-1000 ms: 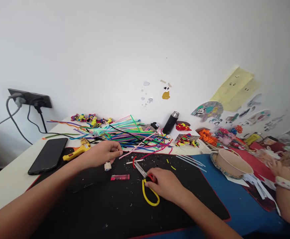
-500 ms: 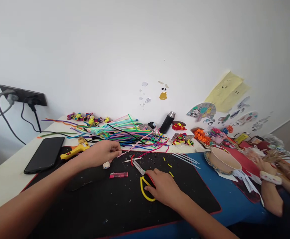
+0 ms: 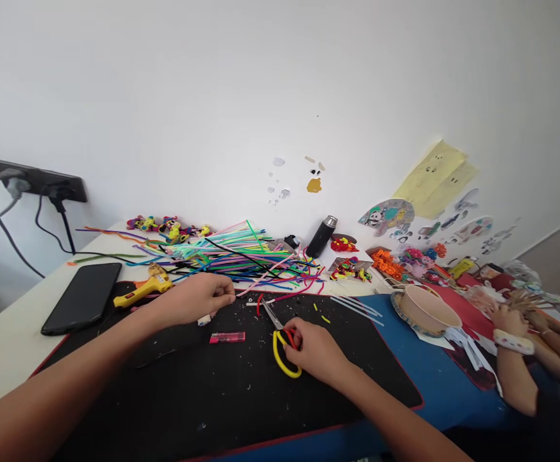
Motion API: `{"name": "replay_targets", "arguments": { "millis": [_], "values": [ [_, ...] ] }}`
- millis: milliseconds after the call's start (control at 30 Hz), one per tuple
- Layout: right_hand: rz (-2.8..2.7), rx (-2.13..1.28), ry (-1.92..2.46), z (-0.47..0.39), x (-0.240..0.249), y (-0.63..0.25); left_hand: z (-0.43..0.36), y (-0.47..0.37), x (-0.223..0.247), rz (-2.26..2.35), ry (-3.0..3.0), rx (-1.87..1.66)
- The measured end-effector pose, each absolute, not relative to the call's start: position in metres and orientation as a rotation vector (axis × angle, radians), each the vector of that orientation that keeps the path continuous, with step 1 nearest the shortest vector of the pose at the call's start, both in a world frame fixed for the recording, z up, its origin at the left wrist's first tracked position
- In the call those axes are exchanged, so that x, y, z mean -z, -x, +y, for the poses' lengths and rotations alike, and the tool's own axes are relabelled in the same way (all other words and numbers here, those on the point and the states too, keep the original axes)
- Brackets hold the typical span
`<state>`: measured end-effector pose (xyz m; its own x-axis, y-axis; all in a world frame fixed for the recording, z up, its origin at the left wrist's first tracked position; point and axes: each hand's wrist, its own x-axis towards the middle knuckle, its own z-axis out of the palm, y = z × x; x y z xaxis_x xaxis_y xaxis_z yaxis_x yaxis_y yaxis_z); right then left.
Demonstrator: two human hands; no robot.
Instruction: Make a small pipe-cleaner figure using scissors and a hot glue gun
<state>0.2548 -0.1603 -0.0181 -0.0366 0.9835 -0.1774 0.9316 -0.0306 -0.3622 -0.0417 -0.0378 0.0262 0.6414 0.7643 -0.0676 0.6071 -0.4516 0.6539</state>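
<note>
Far left, your wall has a black power socket panel with cords plugged in, and a black smartphone lies flat on the off-white tabletop. Just right of that is a yellow glue gun. Your left hand has its fingertips pinched on the near end of a pale pink fuzzy pipe cleaner, which slants off far and right over the messy multicolour pipe cleaner pile. There's a clear pink plastic lighter on the black mat, between your hands. Your right hand is wrapped around the handles of the red-and-yellow-handled scissors, blades pointing far left, tips by a short curved red piece. Black metal-topped flask is tilted at the far side, and a pale pink bowl is over on the right, near another person's hand.
</note>
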Motion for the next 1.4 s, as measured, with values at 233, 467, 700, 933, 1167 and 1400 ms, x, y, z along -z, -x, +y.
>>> {"name": "replay_targets", "arguments": {
  "millis": [233,467,700,933,1167,1400],
  "values": [
    [-1.298,-1.225,1.847,-0.148,0.037,-0.278,-0.037,0.040,-0.023,1.066,-2.210,-0.269],
    [-1.074,-1.474,1.620,-0.158,0.032,-0.278,-0.035,0.039,-0.017,1.058,-2.188,-0.272],
    [-0.811,-1.707,1.382,-0.170,0.037,-0.275,-0.033,0.037,-0.013,1.063,-2.176,-0.252],
    [-0.923,-1.610,1.286,-0.170,0.029,-0.275,-0.035,0.035,-0.013,1.043,-2.183,-0.236],
    [-1.041,-1.871,1.337,-0.188,0.025,-0.271,-0.032,0.033,-0.004,1.027,-2.183,-0.229],
    [-0.929,-1.613,1.414,-0.164,0.039,-0.286,-0.036,0.032,-0.002,1.022,-2.193,-0.228]
  ]
}}
